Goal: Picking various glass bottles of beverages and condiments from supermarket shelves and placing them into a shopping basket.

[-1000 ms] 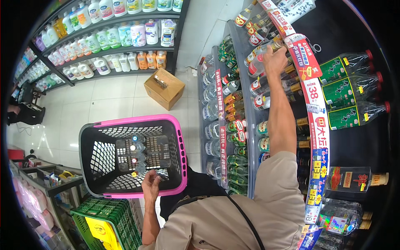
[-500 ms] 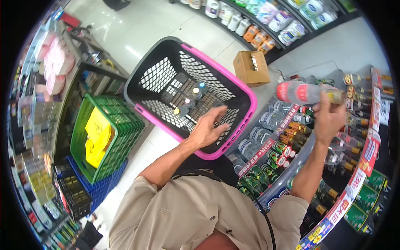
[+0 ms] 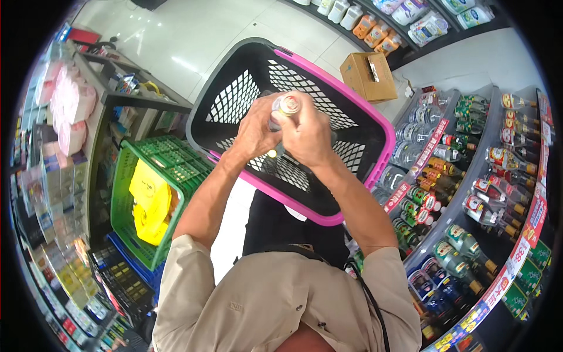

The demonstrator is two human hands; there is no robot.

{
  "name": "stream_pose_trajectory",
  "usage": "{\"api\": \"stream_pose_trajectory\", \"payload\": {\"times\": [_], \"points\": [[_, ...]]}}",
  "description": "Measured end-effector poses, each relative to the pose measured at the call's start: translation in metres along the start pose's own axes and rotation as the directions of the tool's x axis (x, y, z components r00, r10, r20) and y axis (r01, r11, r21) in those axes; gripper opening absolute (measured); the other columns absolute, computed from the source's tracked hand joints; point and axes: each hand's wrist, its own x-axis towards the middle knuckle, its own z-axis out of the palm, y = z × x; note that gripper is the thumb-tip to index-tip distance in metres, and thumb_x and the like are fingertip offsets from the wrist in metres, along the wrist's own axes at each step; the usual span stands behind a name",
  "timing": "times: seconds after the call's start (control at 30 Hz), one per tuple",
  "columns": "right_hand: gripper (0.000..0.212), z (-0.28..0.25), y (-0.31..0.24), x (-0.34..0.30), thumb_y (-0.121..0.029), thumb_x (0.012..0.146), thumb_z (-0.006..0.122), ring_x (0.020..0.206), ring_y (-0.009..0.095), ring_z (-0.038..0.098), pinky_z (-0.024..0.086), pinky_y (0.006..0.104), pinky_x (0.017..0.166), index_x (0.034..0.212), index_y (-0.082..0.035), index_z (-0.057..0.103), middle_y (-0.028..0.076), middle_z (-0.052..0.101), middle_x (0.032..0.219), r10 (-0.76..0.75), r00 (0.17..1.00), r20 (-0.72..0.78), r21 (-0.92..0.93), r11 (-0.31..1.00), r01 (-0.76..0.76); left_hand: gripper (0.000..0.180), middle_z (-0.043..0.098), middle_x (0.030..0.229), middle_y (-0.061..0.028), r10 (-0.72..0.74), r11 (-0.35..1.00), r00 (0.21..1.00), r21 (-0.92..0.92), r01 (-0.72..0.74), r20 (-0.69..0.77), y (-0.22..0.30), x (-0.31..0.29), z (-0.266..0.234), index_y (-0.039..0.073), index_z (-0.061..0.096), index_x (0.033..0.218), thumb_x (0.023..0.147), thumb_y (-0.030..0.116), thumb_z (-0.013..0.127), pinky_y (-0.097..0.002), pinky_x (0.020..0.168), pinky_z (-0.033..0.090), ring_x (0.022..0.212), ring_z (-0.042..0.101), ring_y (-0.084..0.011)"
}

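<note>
A beige short-sleeved shirt [image 3: 258, 287] with dark buttons [image 3: 299, 307] tops black trousers [image 3: 267, 229]

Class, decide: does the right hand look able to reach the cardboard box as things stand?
Probably not: the right hand holds the bottle, and the basket's pink rim lies between it and the cardboard box.

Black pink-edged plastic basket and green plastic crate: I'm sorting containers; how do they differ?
The black pink-edged plastic basket sits beneath the left hand and right hand; the green plastic crate is off to their left. The basket holds a yellow-capped bottle; the crate holds a yellow bag. Both have openwork walls.
</note>
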Motion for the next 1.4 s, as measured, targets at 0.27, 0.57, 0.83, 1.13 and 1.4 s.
{"api": "stream_pose_trajectory", "payload": {"times": [0.27, 0.57, 0.83, 1.13, 1.4], "points": [[0.028, 0.114, 0.082, -0.018, -0.010, 0.082, 0.063, 0.070, 0.039, 0.064, 0.051, 0.0460, 0.058, 0.104, -0.002, 0.048, 0.020, 0.063, 0.084, 0.089, 0.994, -0.059, -0.089, 0.992, -0.094, 0.044, 0.057, 0.123, -0.0167, -0.116, 0.975, 0.990, -0.181, 0.130, 0.084, -0.149, 0.008, 0.009, 0.005, 0.058, 0.116, 0.078, 0.022, 0.070, -0.0412, 0.100, 0.039, 0.116, 0.051, -0.0332], [0.030, 0.154, 0.180, -0.043, -0.004, 0.081, 0.061, 0.075, 0.042, 0.064, 0.052, 0.0462, 0.064, 0.109, -0.001, 0.050, 0.024, 0.063, 0.086, 0.251, 0.956, -0.149, -0.097, 0.959, -0.267, 0.050, 0.054, 0.127, -0.0209, -0.188, 0.950, 0.961, -0.213, 0.230, 0.202, -0.242, 0.036, 0.071, 0.000, 0.055, 0.121, 0.078, 0.021, 0.068, -0.0370, 0.100, 0.041, 0.118, 0.053, -0.0331], [0.030, 0.166, 0.235, -0.057, -0.004, 0.081, 0.058, 0.079, 0.044, 0.062, 0.051, 0.0481, 0.066, 0.110, -0.004, 0.048, 0.023, 0.062, 0.093, 0.378, 0.901, -0.212, -0.086, 0.912, -0.402, 0.049, 0.056, 0.126, -0.0170, -0.254, 0.912, 0.921, -0.244, 0.330, 0.296, -0.305, 0.047, 0.122, 0.003, 0.057, 0.120, 0.077, 0.020, 0.069, -0.0358, 0.098, 0.043, 0.117, 0.054, -0.0303], [0.025, 0.183, 0.265, -0.065, -0.004, 0.083, 0.056, 0.081, 0.043, 0.061, 0.050, 0.0457, 0.067, 0.107, -0.005, 0.049, 0.019, 0.061, 0.098, 0.476, 0.815, -0.331, -0.083, 0.845, -0.528, 0.037, 0.050, 0.134, -0.0112, -0.210, 0.881, 0.921, -0.345, 0.324, 0.327, -0.333, 0.059, 0.149, 0.003, 0.054, 0.125, 0.089, 0.011, 0.055, -0.0311, 0.105, 0.036, 0.123, 0.048, -0.0211], [0.025, 0.185, 0.275, -0.071, -0.002, 0.083, 0.054, 0.085, 0.043, 0.060, 0.049, 0.0481, 0.069, 0.106, -0.004, 0.048, 0.021, 0.061, 0.095, 0.508, 0.775, -0.376, -0.052, 0.824, -0.565, 0.039, 0.048, 0.137, -0.0100, -0.161, 0.912, 0.910, -0.295, 0.285, 0.381, -0.350, 0.060, 0.164, 0.002, 0.052, 0.127, 0.089, 0.011, 0.056, -0.0303, 0.108, 0.031, 0.126, 0.044, -0.0186]]}}
